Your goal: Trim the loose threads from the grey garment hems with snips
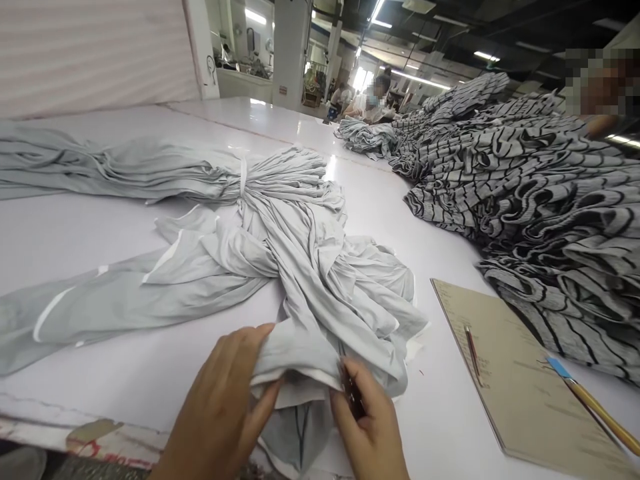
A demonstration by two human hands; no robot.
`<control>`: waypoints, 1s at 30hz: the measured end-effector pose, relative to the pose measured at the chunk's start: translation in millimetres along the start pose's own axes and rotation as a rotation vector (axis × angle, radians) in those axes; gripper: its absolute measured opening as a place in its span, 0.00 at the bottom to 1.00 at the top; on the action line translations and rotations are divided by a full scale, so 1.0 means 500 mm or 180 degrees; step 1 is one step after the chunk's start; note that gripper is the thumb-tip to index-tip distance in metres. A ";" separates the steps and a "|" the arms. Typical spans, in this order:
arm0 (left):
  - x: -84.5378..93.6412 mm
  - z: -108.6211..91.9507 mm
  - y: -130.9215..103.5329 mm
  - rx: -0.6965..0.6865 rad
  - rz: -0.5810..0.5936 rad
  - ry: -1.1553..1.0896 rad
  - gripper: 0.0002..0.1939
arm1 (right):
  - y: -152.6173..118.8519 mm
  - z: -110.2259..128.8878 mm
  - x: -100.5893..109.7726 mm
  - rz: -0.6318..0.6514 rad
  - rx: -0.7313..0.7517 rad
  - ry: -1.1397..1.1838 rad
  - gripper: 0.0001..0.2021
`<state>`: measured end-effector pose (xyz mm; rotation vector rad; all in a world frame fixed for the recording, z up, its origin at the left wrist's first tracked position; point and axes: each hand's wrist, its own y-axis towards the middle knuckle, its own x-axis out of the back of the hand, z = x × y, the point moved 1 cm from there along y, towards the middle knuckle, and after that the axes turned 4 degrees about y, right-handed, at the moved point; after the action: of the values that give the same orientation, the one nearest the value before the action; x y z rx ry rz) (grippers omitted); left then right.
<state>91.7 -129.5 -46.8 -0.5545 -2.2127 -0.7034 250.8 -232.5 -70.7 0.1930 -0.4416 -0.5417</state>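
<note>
A light grey garment piece (300, 350) with a white-edged opening is stretched between both hands near the table's front edge. My left hand (225, 393) grips the left side of that opening, thumb below and fingers above. On the right side, my right hand (367, 417) pinches the edge closed between thumb and fingers. A small dark, shiny object (353, 393) sits inside the right hand; its kind is mostly hidden. The garment runs back into a heap of loose grey cloth (345, 267). Behind it lies a long grey bundle (165, 170) bound with a pale tie (243, 177).
A large pile of black-striped grey fabric (525, 180) covers the right side of the white table (150, 373). A cardboard sheet (520, 380) with writing lies in front of it, bearing a thin dark pen (473, 357) and a yellow-handled tool (600, 413). People are in the background.
</note>
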 end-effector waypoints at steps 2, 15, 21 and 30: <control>-0.009 -0.006 0.007 -0.0372 0.0119 0.0182 0.29 | 0.002 0.024 -0.005 0.0117 0.0547 -0.0150 0.12; 0.013 0.035 -0.016 0.1761 0.0653 -0.2668 0.16 | 0.043 -0.015 -0.031 -0.0204 -0.0484 0.0578 0.09; -0.007 0.026 -0.013 0.0353 0.0214 -0.0139 0.13 | 0.019 0.036 -0.040 -0.0249 -0.0180 0.0729 0.01; 0.004 -0.027 0.014 0.1224 0.0186 -0.2277 0.05 | -0.009 0.013 0.014 0.0096 0.0010 0.0043 0.09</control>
<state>101.4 -132.5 -35.5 -0.7425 -2.8738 -0.0144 251.2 -240.2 -64.0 0.1926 -0.4316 -0.5098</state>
